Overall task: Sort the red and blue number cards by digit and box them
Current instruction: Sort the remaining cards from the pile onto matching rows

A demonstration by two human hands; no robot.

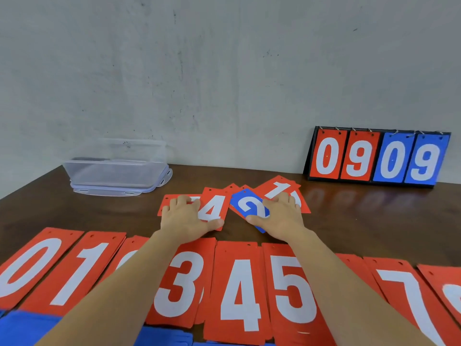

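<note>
Blue cards (22, 328) lie at the very near edge, partly tucked under the red row. My brown table (374, 221) carries everything and runs back to a grey wall.

Across the near part of it a row of red cards lies face up, side by side. From left they are the red 0 (27, 268), the red 1 (74, 273), a card mostly hidden by my left forearm (129, 248), the red 3 (179, 283), the red 4 (237, 290), the red 5 (289, 283) and the red 7 (409, 295). One more is cut off by the right edge (446, 285).

Far right, against the wall, a flip scoreboard (379, 156) stands upright showing 0 9 in red and 0 9 in blue. Far left, a clear plastic box (114, 166) sits on its lid (119, 189).

Between the row and the wall, a small loose heap of cards overlaps at odd angles: a loose red 4 (212, 208), a blue 2 (249, 203), a loose red 1 (279, 188) and others beneath.

My left hand (184, 218) lies palm down, fingers spread, on a red card (172, 198) at the heap's left end, its thumb at the loose red 4's near edge. My right hand (282, 218) lies flat on the heap's right side, fingers over the loose red 1, thumb pressing the blue 2. Neither hand grips anything.
</note>
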